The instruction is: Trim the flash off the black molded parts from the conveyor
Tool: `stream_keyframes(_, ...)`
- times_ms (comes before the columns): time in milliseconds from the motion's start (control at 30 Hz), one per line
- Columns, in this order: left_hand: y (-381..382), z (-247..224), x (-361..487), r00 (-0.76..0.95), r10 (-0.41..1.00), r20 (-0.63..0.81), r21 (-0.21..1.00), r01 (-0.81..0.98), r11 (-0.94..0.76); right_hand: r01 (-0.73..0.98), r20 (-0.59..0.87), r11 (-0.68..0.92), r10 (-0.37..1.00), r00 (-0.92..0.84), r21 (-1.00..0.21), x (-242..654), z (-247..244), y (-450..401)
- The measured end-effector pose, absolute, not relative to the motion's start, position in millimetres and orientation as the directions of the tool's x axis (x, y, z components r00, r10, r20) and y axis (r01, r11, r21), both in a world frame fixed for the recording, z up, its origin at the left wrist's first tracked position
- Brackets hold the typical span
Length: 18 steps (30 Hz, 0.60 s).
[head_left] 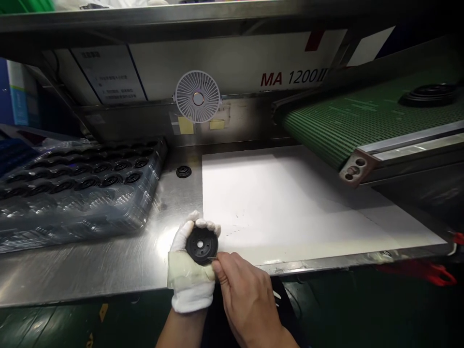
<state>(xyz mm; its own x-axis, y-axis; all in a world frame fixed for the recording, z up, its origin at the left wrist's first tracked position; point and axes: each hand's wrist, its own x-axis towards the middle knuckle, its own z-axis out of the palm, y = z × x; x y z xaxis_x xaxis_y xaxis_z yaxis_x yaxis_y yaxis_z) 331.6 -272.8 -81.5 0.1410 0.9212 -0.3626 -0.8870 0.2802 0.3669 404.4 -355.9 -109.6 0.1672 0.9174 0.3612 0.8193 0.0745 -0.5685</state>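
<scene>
My left hand (190, 270), in a white cotton glove with tape around the palm, holds a round black rubber part (201, 245) with a central hole and smaller holes around it. My right hand (244, 295) is bare. Its thumb and fingers pinch a thin metal pick (212, 258), whose tip is at the lower edge of the black part. Behind my hands, a similar ribbed black part (183, 171) sits on the steel table (108, 270). Another lies on the green conveyor belt (429, 95).
A plastic-wrapped stack of black trays (83, 179), holding several round parts, stands at the left. A white sheet (275, 208) covers the table's right side, beneath the green conveyor belt (344, 121). A small white fan (197, 96) is mounted on the machine behind.
</scene>
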Motion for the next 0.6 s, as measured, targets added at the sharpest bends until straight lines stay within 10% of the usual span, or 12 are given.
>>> stream_keyframes(267, -280, -73, 318, 0.303, 0.875, -0.376, 0.435, -0.777, 0.456, 0.802, 0.354, 0.080, 0.920, 0.170, -0.592, 414, -109, -357)
stream_keyframes(600, -277, -78, 332, 0.088, 0.921, -0.379, 0.400, -0.882, 0.249, 0.817, 0.380, 0.099, 0.912, 0.153, -0.568, 401, -114, -360)
